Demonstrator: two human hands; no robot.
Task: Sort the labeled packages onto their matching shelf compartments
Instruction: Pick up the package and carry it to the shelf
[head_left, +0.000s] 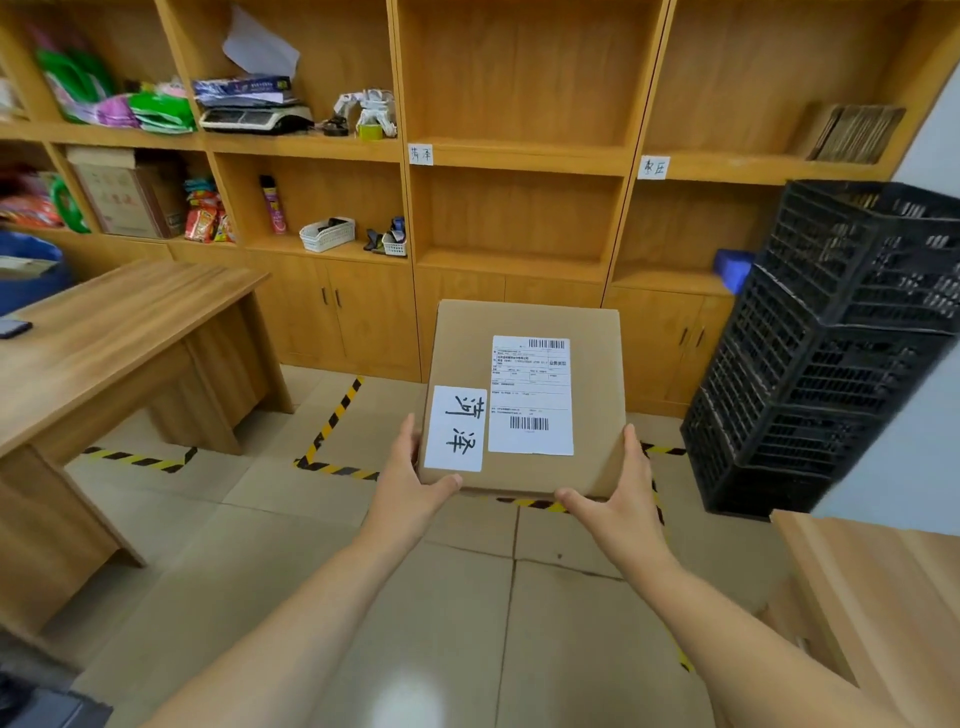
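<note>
I hold a brown cardboard package (535, 322) out in front of me, above the floor. On its top sit a printed shipping label (531, 395) and a white handwritten tag (456, 428). My left hand (413, 486) grips its near left corner, and my right hand (615, 493) grips its near right corner. Straight ahead stands a wooden shelf unit with bare compartments (519, 213). One white handwritten shelf label (420, 154) hangs on the middle column's edge. A second shelf label (653, 167) hangs on the right column.
A stack of black plastic crates (841, 343) stands at the right against the shelf. A wooden desk (104, 332) with a phone (14, 327) is at the left. Left shelf compartments hold bags, a scale and baskets. Yellow-black tape (332, 421) marks the floor. Another wooden surface (883, 587) sits near right.
</note>
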